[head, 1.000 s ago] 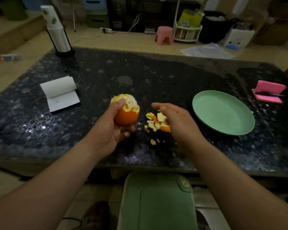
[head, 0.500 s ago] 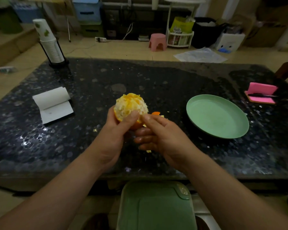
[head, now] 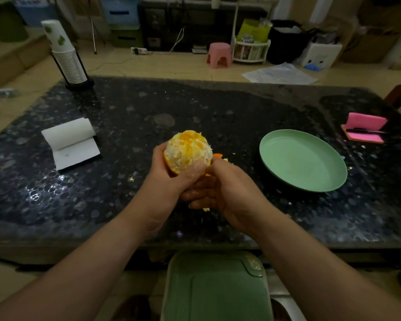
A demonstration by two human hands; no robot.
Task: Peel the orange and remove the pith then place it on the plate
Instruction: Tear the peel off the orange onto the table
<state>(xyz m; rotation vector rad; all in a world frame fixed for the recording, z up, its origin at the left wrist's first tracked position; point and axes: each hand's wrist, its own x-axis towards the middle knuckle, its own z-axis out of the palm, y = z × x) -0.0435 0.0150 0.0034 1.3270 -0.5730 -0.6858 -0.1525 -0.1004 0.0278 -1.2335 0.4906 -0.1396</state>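
- The right hand (head: 229,193) is back from the scraps, where it hung a second ago, and now meets the left hand (head: 169,181) at the fruit. I judge one piece was dropped and the next strip begins.
- The left hand grips the orange (head: 188,151) from below, with its thumb on the near face.
- The right hand curls its fingers under the orange, thumb at the peel's edge. I cannot tell whether it already pinches peel.
- The orange is held above the bench (head: 218,107). Its top is bare with white pith, and its lower part is still covered.
- Scraps (head: 218,155) lie just behind the hands.
- The plate (head: 303,158) waits farther right, with nothing on it.
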